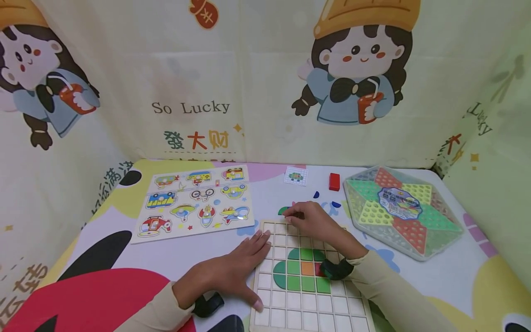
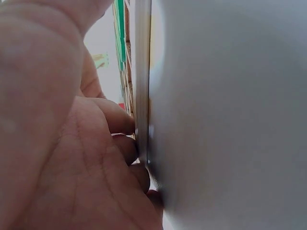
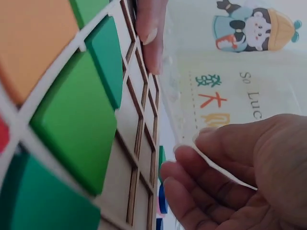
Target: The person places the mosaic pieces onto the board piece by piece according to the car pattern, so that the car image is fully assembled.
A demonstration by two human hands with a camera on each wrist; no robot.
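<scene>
Dark green, a small loose piece (image 1: 283, 210) lies on the table (image 1: 166, 256) just beyond the far edge of a pale wooden grid board (image 1: 290, 302), beside the fingertips of the right hand (image 1: 313, 224). That hand's thumb and fingers are loosely bent, with a slight gap between thumb and forefinger in the right wrist view and nothing seen held there; whether a fingertip touches the piece I cannot tell. The left hand (image 1: 232, 272) is spread, its fingers and thumb resting along the board's left edge.

In the middle of the board sits a cluster of light green square tiles (image 1: 293, 282), round-cornered dark green tiles (image 1: 280, 267) and an orange tile (image 1: 307, 268). A red tile (image 1: 319, 270) is partly covered by the black wrist camera (image 1: 337, 269). Past the board lie two dark blue half-round pieces (image 1: 336, 204), a small gridded pattern card (image 1: 296, 176) and a red block (image 1: 334, 181). A vehicle peg puzzle (image 1: 215, 203) is to the left, a bagged star-patterned game board (image 1: 404, 216) to the right.

The step in hand looks like fetching a loose piece for the grid while the left hand steadies the frame. The next move, I judge, calls for a light pinch on the piece's thin edge, then matching its curve to the right square, with the wrist kept high enough to clear the tiles beneath it
</scene>
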